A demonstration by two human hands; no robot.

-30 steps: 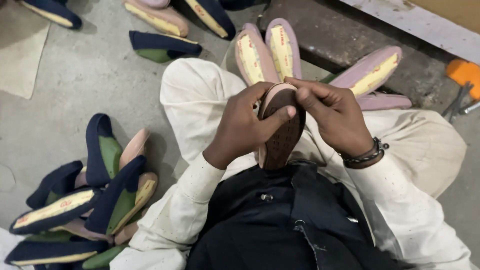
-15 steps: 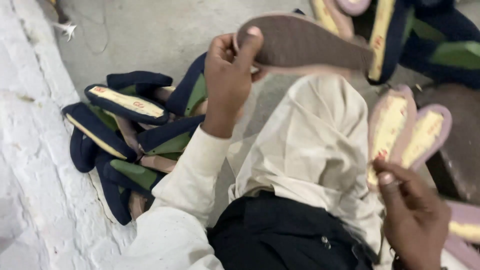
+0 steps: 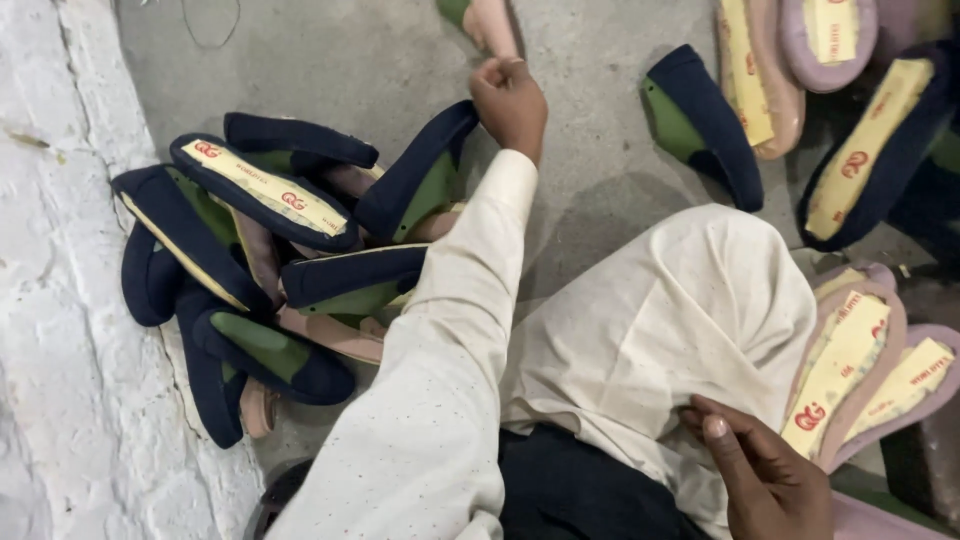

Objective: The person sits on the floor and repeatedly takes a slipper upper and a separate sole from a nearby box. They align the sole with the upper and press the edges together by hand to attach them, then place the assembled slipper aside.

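My left hand (image 3: 510,100) is stretched out over the grey floor with its fingers curled in, and I see nothing in it. It hovers just above the upper end of a navy shoe upper with green lining (image 3: 420,175), at the edge of a heap of such uppers (image 3: 260,250). A pink sole (image 3: 492,22) lies just beyond the hand. My right hand (image 3: 765,475) rests with fingers apart on my cream trouser leg (image 3: 660,320). It sits next to two pink soles with yellow insoles (image 3: 850,365) and holds nothing.
A rough white wall base (image 3: 50,300) runs down the left side. More navy uppers (image 3: 705,125) and pink soles with yellow insoles (image 3: 760,70) lie on the floor at the top right.
The brown sole that my left hand held up half a second ago is gone from it. The view has swung left toward the heap. My right hand now rests on my trouser leg.
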